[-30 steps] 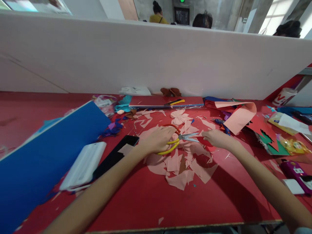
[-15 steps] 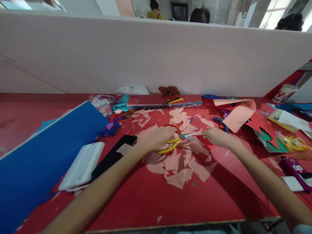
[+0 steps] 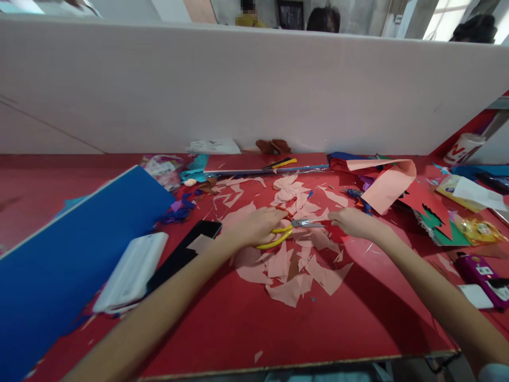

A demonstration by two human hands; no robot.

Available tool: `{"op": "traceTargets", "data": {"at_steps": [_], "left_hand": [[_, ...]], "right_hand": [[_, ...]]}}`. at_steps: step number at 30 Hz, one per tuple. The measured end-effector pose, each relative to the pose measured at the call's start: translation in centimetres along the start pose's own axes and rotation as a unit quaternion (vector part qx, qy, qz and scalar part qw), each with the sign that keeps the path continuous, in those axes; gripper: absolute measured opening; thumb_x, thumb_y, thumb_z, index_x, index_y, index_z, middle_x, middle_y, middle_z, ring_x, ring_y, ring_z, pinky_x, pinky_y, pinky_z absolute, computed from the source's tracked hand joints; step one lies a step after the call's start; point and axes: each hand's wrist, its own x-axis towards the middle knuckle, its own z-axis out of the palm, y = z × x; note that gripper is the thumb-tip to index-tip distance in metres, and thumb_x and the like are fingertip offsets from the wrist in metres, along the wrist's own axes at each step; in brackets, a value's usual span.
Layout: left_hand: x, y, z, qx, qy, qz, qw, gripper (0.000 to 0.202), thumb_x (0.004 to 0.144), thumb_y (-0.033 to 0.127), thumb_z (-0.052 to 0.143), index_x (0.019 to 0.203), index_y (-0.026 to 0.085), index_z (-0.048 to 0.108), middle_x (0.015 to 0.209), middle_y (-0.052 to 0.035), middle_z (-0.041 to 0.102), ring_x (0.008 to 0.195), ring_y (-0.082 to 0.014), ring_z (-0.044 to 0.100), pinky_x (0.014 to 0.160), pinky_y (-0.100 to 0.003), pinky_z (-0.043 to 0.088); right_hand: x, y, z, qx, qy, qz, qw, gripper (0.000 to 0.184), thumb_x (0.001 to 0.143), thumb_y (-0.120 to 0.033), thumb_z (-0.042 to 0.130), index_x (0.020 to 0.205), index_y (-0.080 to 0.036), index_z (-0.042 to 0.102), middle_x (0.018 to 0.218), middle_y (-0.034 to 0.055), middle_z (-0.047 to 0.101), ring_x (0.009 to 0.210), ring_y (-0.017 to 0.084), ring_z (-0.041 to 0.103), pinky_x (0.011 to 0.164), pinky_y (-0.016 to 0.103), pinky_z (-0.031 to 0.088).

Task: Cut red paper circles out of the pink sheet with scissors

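My left hand is wrapped round the handles of a pair of scissors with yellow and orange grips. The blades point right and lie closed together. At their tips, my right hand pinches a small scrap of pink felt, mostly hidden by the fingers. Many pink felt offcuts lie loosely on the red table below and behind both hands.
A blue board, a white packet and a black phone lie left. Behind is a yellow-black cutter before a white partition. At right are a curled pink sheet, red felt and a purple case.
The scissor blades, parted half a second ago, have closed together near the right fingertips. Both hands stay in nearly the same place; the view has shifted slightly.
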Motion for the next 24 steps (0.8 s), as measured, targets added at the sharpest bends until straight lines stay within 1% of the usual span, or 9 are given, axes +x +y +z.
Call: {"op": "traceTargets", "data": {"at_steps": [6,12,19,24], "left_hand": [[0.02,-0.14,-0.06,0.002,-0.012,0.004,1.0,0.033,0.086,0.04,0.042,0.104,0.018,0.058,0.097,-0.0112,0.066,0.086,-0.0227,0.06,0.073,-0.033,0.042],[-0.11,-0.36,0.0,-0.009,0.001,0.016,1.0,0.029,0.084,0.038,0.043,0.096,0.018,0.059,0.09,-0.0099,0.066,0.081,-0.0215,0.06,0.071,-0.032,0.042],[-0.14,-0.16,-0.26,0.032,-0.003,0.02,0.999,0.024,0.086,0.036,0.04,0.085,0.019,0.058,0.08,-0.0078,0.064,0.075,-0.02,0.059,0.066,-0.031,0.04],[-0.09,-0.04,-0.47,0.037,-0.007,0.031,0.999,0.025,0.087,0.036,0.039,0.09,0.019,0.058,0.08,-0.0076,0.064,0.074,-0.02,0.059,0.065,-0.031,0.039]], "right_hand": [[-0.18,-0.02,-0.15,-0.006,-0.001,0.004,1.0,0.022,0.087,-0.012,0.041,0.097,-0.016,0.061,0.076,0.0074,0.062,0.061,0.012,0.048,0.051,0.025,0.02],[-0.01,0.13,0.15,-0.005,-0.02,0.021,1.0,0.02,0.089,-0.014,0.041,0.096,-0.015,0.06,0.079,0.0083,0.063,0.065,0.013,0.052,0.052,0.024,0.023],[0.16,0.31,0.39,-0.005,-0.018,0.021,1.0,0.022,0.088,-0.015,0.042,0.098,-0.016,0.061,0.081,0.0089,0.063,0.064,0.013,0.051,0.052,0.024,0.023],[0.25,0.65,0.74,-0.007,-0.016,0.02,1.0,0.023,0.087,-0.016,0.042,0.1,-0.016,0.061,0.082,0.0095,0.063,0.064,0.013,0.052,0.052,0.024,0.023]]}}
